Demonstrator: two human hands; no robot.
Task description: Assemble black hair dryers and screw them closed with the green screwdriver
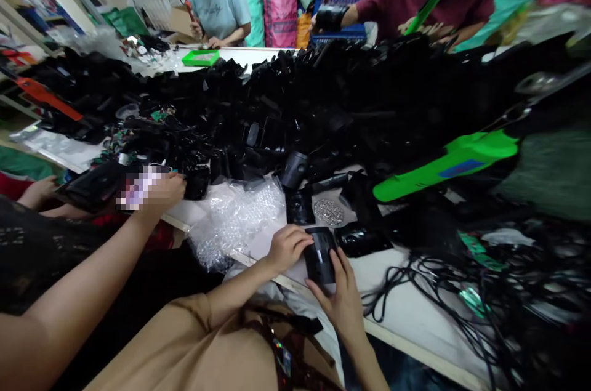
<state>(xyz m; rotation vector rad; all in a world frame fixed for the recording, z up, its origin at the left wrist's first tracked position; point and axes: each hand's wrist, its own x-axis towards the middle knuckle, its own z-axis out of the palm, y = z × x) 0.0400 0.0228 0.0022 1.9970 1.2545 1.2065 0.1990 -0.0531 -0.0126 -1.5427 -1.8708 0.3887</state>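
Note:
A black plastic casing [321,254] stands near the table's front edge, between both my hands. My left hand [289,249] pinches its upper left edge with bent fingers. Around its right side and lower end curl the thumb and fingers of my right hand [340,292]. Just beyond the casing is a round heap of small silvery metal pieces, seemingly screws [329,211]. Another black casing [299,206] lies left of that heap, and a glossy black part [362,238] lies to the right. A dark cylindrical part [294,169] rests farther back.
Crumpled bubble wrap [242,212] lies left of my hands. A green electric screwdriver [446,166] hangs at the right above black cables [415,286]. Black parts [277,95] are heaped across the table. A co-worker's hand [168,191] is close at left; two people work opposite.

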